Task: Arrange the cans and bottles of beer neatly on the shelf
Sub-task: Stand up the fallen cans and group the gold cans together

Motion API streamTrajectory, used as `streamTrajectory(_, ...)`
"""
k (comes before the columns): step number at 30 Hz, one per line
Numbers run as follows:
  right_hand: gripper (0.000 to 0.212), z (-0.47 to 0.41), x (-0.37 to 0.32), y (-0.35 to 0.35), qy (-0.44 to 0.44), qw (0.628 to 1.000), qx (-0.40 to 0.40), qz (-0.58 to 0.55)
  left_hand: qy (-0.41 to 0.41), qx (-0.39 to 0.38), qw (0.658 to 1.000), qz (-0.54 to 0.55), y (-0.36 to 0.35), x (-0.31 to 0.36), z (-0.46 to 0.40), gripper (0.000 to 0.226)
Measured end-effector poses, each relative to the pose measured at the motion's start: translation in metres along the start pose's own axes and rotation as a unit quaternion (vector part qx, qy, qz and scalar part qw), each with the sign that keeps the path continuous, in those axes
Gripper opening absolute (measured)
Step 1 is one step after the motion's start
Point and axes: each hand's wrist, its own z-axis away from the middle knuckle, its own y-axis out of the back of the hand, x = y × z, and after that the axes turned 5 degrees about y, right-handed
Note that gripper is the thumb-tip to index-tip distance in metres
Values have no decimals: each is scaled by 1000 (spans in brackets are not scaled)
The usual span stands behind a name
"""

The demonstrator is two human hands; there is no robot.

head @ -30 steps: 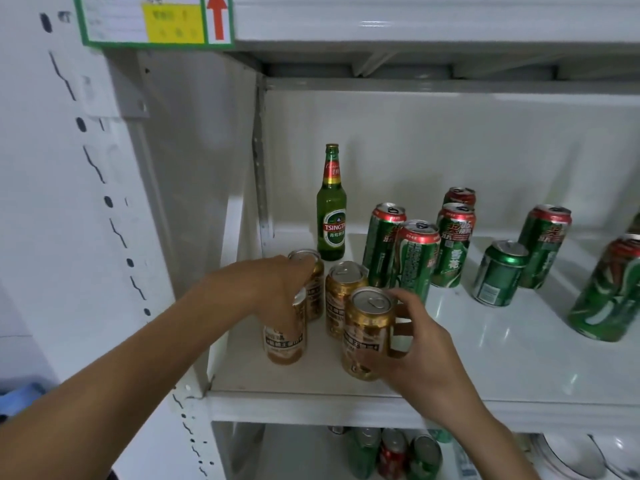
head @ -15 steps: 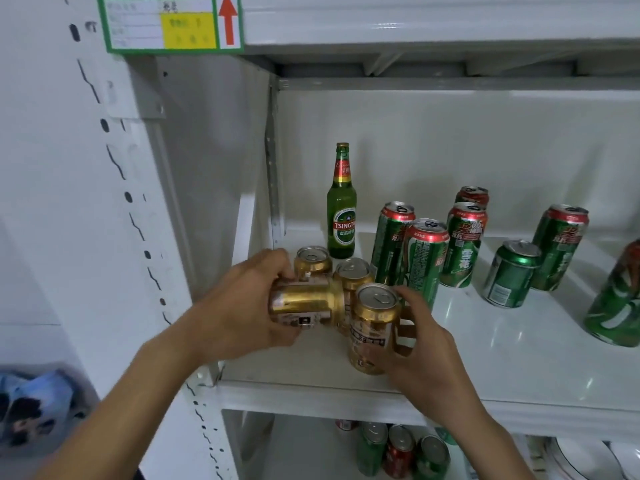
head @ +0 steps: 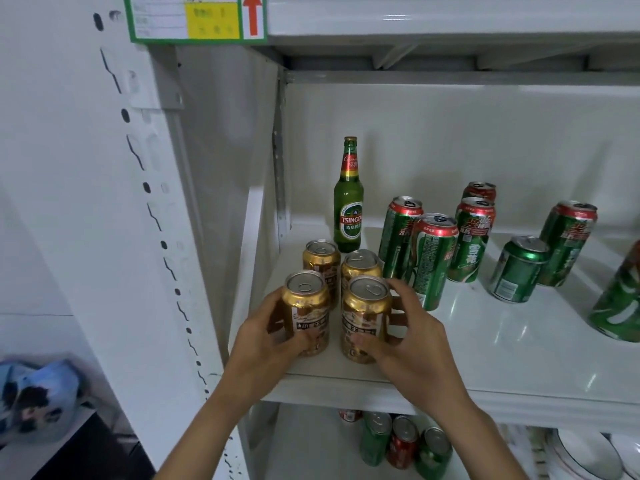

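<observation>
Four gold cans (head: 365, 317) with silver tops and pale label panels stand on the glossy white shelf (head: 502, 351). The bottle (head: 348, 206) is green glass with a red and gold neck band and a red, white and green oval label. The tall cans (head: 433, 261) are green with red rims; a shorter can (head: 517, 270) is plain green.

Two bare forearms enter from the bottom edge, with no sleeve, watch, or band visible along their length. The left hand (head: 263, 344) and the right hand (head: 412, 344) wear no gloves and no rings; the fingernails that show are short and unpainted.
</observation>
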Motion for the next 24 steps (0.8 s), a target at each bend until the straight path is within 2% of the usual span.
streamTrajectory(3, 79, -3, 1, -1, 10, 1000, 5, -1, 7, -72, 997, -14, 10, 6, -7, 58)
streamTrajectory(8, 75, -5, 4, -4, 25, 999, 2, 22, 19, -186, 982, 35, 19, 16, -10, 73)
streamTrajectory(9, 76, -5, 5, -5, 25, 999, -4, 21, 19, -183, 982, 42, 17, 18, -10, 75)
streamTrajectory(13, 82, -7, 8, -4, 21, 1000, -17, 1, -19, -75, 997, -10, 11, 18, -22, 76)
streamTrajectory(20, 78, -5, 10, -3, 7, 995, -55, -78, -34, -137, 990, 6, 19, 16, -26, 75)
streamTrajectory(24, 78, -6, 7, 1, 5, 994, -72, -88, -44, -129, 991, -9, 20, 17, -25, 74)
